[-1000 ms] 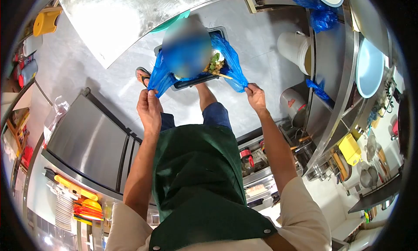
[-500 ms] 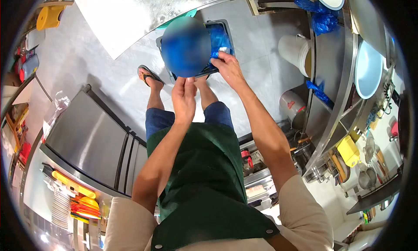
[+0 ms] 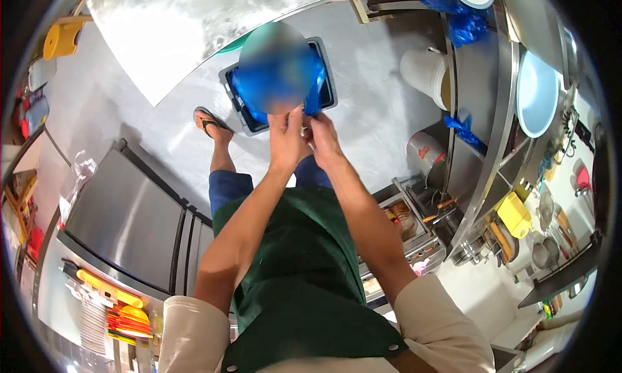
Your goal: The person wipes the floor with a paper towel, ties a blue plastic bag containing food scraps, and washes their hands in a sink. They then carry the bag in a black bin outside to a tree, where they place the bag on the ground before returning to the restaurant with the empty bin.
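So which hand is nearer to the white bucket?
The right hand. It is on the side towards the white bucket, which stands off to its right; the left hand is beyond it, farther left.

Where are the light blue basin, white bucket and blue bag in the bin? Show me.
Light blue basin (image 3: 537, 94), head view: middle of its face.
White bucket (image 3: 420, 70), head view: its side wall.
Blue bag in bin (image 3: 315, 93), head view: its right side.

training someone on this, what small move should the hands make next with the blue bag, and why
Probably pull the bunched edge of the blue bag snug: the left hand and right hand nearly meet at its near side, by the rim of the dark bin. Blur hides much of the bag, so I can't tell whether it's knotted.
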Action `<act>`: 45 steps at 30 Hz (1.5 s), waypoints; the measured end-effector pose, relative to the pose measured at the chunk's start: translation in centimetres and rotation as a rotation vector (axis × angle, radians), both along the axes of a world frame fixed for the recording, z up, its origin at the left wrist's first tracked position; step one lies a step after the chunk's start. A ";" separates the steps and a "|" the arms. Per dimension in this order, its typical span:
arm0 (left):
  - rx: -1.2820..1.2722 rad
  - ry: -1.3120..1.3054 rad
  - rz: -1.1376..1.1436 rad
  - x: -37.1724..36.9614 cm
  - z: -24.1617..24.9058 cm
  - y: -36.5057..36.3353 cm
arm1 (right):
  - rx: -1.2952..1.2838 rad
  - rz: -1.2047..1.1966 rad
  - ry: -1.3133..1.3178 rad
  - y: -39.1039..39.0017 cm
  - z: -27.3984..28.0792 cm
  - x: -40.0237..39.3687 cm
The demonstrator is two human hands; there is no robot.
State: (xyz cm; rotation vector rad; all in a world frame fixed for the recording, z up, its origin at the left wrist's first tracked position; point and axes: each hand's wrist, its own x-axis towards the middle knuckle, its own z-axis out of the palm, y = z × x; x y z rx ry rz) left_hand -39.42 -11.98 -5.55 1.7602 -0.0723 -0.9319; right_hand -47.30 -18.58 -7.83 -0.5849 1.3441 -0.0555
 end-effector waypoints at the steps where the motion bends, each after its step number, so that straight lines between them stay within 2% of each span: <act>1: 0.007 0.037 0.020 -0.4 -0.3 0.5 | 0.026 -0.023 0.006 0.3 0.3 0.0; 7: 0.027 0.297 -0.080 -1.8 -1.0 2.0 | 0.018 -0.021 -0.029 -0.3 1.5 -0.3; 8: 0.044 0.259 -0.101 -2.5 -1.5 1.8 | 0.016 -0.130 0.013 -0.2 1.8 -0.4; 10: 0.019 0.229 -0.310 -2.5 -1.5 1.1 | 0.036 0.037 -0.061 -1.2 1.0 -1.7; 11: 0.008 0.281 -0.243 -3.1 -1.9 0.5 | 0.098 0.139 0.002 -1.4 0.6 -2.2; 12: -0.004 0.330 -0.173 -3.4 -1.6 -0.3 | 0.088 0.125 0.003 -1.9 0.7 -2.2; 16: -0.079 0.560 -0.272 -1.6 -2.2 0.3 | 0.035 0.133 -0.035 -3.4 -0.2 -3.0; 18: -0.045 0.579 -0.261 -0.2 -2.3 1.1 | -0.041 0.112 -0.033 -4.1 -0.4 -3.1; 19: -0.067 0.615 -0.079 1.1 -1.9 1.3 | -0.041 0.051 -0.012 -4.7 0.2 -2.7; 22: 0.176 -0.687 -0.508 3.8 -0.2 1.3 | 0.023 0.089 -0.026 -5.8 1.4 -2.1; 26: 0.092 -0.850 -0.770 3.3 -4.1 0.2 | 0.017 0.041 -0.011 -5.7 1.2 -0.8; 28: 0.003 -0.794 -0.918 3.4 -8.1 0.8 | -0.071 0.134 0.046 -5.7 1.2 -0.7; 29: -0.019 -0.756 -0.873 3.7 -9.3 1.2 | -0.135 0.184 0.083 -5.4 1.0 -0.9; 30: 0.044 -0.536 -0.732 3.9 -9.0 1.3 | -0.200 0.235 0.117 -5.2 0.9 -0.9; 32: 0.165 -0.101 -0.445 4.4 -8.4 1.6 | -0.510 0.632 0.268 -4.2 0.9 -0.8; 33: 0.048 -0.127 -0.288 4.1 -9.2 1.7 | -0.666 0.830 0.337 -3.4 1.0 -0.4; 36: 0.147 -0.479 -0.392 3.4 -10.4 1.1 | -0.873 1.120 0.313 -1.5 1.2 1.8; 37: 0.150 -0.458 -0.546 4.0 -9.3 0.6 | -0.900 1.196 0.317 -1.7 1.2 2.7; 40: -0.106 -0.597 -0.658 4.5 -9.5 0.7 | -1.138 1.303 0.329 -3.0 1.3 4.9; 41: -0.090 -0.570 -0.805 4.1 -10.4 1.6 | -1.127 1.376 0.299 -3.6 0.8 5.4; 44: -0.084 -0.679 -0.788 3.1 -12.8 2.3 | -1.057 1.569 0.197 -5.0 -0.8 6.8; 45: -0.015 -0.642 -0.753 3.3 -12.2 2.0 | -1.010 1.620 0.163 -5.8 -1.3 6.9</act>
